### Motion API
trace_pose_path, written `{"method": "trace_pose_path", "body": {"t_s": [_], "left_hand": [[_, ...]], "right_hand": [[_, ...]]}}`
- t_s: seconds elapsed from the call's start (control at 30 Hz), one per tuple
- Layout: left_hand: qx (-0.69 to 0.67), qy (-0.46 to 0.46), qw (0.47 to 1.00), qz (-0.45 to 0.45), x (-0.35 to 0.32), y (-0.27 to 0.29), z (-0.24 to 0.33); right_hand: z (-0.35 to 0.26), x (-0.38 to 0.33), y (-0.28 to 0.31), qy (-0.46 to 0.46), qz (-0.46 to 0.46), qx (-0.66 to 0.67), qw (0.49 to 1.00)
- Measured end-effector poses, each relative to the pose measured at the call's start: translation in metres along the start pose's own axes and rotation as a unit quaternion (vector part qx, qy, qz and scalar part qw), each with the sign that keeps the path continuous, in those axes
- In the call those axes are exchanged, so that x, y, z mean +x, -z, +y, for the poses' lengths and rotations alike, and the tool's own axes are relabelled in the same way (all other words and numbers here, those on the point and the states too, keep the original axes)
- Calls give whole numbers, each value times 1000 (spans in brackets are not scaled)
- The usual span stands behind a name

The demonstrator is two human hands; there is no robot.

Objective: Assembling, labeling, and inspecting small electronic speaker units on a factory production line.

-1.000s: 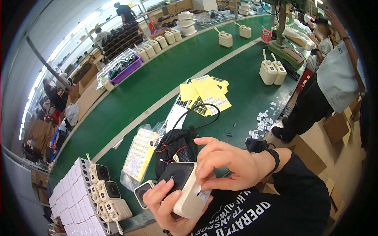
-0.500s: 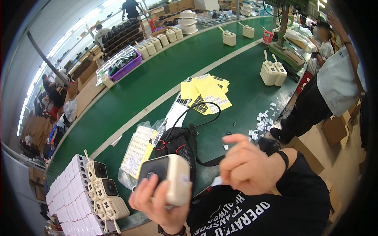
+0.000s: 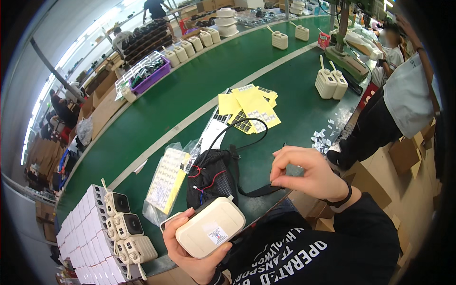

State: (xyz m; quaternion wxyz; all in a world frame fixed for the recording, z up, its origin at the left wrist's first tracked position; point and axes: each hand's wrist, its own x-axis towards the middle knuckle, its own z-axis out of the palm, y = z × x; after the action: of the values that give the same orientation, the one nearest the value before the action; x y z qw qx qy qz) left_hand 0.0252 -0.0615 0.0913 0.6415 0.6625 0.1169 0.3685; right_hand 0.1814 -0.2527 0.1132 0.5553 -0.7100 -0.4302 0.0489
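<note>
In my left hand (image 3: 197, 254) is a cream box-shaped device (image 3: 194, 235) with rounded edges, gripped along its sides. Its broad plain face is turned up toward me, with a small white printed label (image 3: 215, 233) near one end. My right hand (image 3: 308, 173) hovers to the right, thumb and forefinger pinched together; whatever they may hold is too small to make out. Just beyond the device lies a black mesh pouch (image 3: 211, 178) with red and blue wires and a black strap (image 3: 259, 192), whose end passes near my right fingertips.
Yellow sticker sheets (image 3: 251, 109) and a bagged sheet (image 3: 166, 180) lie on the green table (image 3: 156, 128). Similar cream devices (image 3: 128, 223) stand beside white boxes (image 3: 85, 232) at left. White scraps (image 3: 320, 140) litter the right edge, near a standing person (image 3: 403, 99).
My left hand has turned the device, bringing its labelled face up. My right hand has shifted slightly right and up, and the white scrap at its fingers no longer shows.
</note>
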Motion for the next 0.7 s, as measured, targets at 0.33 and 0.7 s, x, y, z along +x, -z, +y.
{"method": "trace_pose_path", "body": {"t_s": [0.33, 0.7], "left_hand": [[-41, 22, 997, -66, -1, -12, -15], [-13, -17, 995, -100, -3, -23, -23]], "right_hand": [[119, -89, -28, -137, 95, -239, 957], [88, -66, -13, -56, 215, -238, 945]]}}
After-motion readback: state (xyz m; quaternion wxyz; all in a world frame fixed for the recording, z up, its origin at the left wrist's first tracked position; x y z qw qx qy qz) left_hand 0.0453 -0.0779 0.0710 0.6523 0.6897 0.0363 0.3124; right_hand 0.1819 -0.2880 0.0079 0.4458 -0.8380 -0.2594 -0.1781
